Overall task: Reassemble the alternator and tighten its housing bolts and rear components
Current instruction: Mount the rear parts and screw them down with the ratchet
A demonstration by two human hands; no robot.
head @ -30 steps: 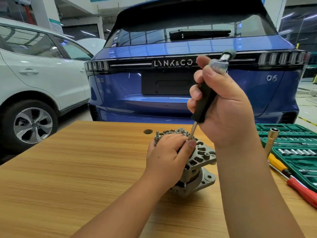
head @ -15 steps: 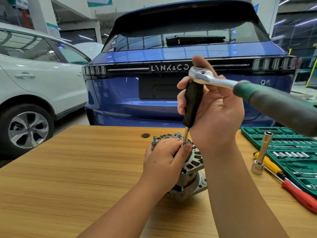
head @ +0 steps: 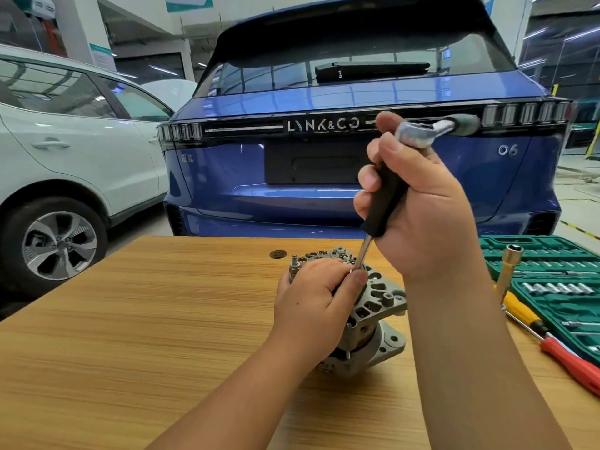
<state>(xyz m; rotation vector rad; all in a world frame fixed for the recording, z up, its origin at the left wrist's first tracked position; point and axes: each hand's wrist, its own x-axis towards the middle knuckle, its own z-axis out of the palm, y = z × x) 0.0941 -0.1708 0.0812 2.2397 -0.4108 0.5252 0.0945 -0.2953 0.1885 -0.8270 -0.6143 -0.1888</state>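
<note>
Blue car (head: 324, 196) reads "LYNK&CO", "06"; hands (head: 311, 303) steady alternator (head: 373, 303).

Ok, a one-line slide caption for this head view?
Right hand grips a ratchet-topped driver on the alternator, steadied by the left hand on a wooden table.

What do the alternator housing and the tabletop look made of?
Alternator housing: apparently cast metal, probably aluminium, shown by its dull grey matte surface and moulded ribs and vents. Table: wood or a wood-look laminate, with straight tan grain lines and a smooth low sheen; which one cannot be told.
</note>
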